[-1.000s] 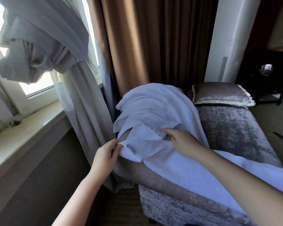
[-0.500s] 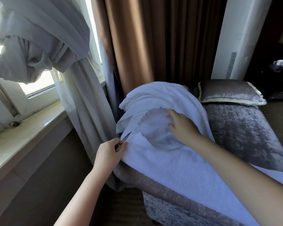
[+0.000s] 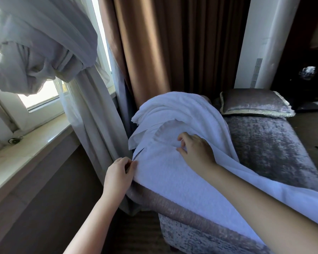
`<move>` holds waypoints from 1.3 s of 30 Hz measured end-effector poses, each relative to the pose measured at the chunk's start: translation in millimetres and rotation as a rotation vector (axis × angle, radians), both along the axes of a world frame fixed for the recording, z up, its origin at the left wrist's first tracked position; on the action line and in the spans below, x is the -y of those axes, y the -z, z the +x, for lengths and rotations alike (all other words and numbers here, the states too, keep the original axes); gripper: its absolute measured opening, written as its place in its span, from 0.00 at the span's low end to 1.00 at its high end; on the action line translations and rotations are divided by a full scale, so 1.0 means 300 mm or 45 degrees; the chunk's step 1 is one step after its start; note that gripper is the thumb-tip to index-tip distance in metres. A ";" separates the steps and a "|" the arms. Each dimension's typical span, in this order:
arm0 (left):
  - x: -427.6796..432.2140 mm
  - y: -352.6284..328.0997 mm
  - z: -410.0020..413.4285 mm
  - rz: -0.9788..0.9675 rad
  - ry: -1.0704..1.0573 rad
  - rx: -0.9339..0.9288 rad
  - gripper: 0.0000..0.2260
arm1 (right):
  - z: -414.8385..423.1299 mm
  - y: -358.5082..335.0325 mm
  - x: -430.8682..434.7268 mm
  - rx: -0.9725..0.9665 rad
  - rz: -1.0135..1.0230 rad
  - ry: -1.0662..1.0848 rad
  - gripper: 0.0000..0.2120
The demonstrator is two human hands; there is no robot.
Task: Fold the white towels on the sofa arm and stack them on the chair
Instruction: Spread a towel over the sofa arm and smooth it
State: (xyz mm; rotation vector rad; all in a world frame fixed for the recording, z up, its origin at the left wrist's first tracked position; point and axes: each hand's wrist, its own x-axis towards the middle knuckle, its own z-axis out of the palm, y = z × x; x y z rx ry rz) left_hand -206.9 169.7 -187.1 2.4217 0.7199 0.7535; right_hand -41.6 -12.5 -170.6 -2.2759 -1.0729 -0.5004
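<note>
A heavy brown pleated curtain (image 3: pixel 154 52) fills the middle of the back wall. Left of it hangs a pale grey sheer curtain (image 3: pixel 44 52), gathered and tied into a bulky knot in front of the bright window. Below and to the right stands a grey crushed-velvet sofa (image 3: pixel 264 153), and its rounded, padded sofa arm (image 3: pixel 173 204) runs from the lower right up toward the curtains. The white terry towels (image 3: pixel 173 110) lie draped in a loose, rumpled heap over that arm. Their layered edges fan out at the far-left end, and one long side trails down onto the seat. A tall white column-shaped unit (image 3: pixel 268 43) with a narrow vent strip rises behind the sofa. A pale polished stone windowsill (image 3: pixel 26 162) runs along the left. A grey velvet cushion with cream fringe trim (image 3: pixel 253 105) rests on the far end of the seat, apart from the towels. The right hand (image 3: pixel 196 151) lies on the top towel (image 3: pixel 163 180) near the crest of the arm, fingers bent, with thumb and forefinger nipping a small pucker of cloth. The left hand (image 3: pixel 117 173) pinches the same towel's near-left edge between thumb and curled fingers, just beside the sheer curtain. A thin dark strip (image 3: pixel 138 154) shows at the edge above it, too small to make out.
</note>
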 end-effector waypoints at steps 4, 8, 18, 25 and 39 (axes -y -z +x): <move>0.010 0.002 -0.003 0.266 -0.067 -0.014 0.07 | -0.038 0.001 0.044 0.056 -0.004 0.017 0.07; 0.113 -0.006 0.054 0.677 0.184 0.173 0.09 | -0.144 0.032 0.189 0.205 0.042 0.007 0.03; 0.409 0.150 0.149 0.767 0.667 0.042 0.22 | -0.213 0.195 0.529 0.080 -0.419 0.318 0.32; 0.366 0.046 0.270 0.833 0.614 0.186 0.12 | -0.118 0.121 0.542 0.225 -0.162 0.211 0.20; 0.256 0.018 0.663 1.122 0.220 0.159 0.18 | 0.323 0.146 0.445 -0.196 -0.462 0.236 0.18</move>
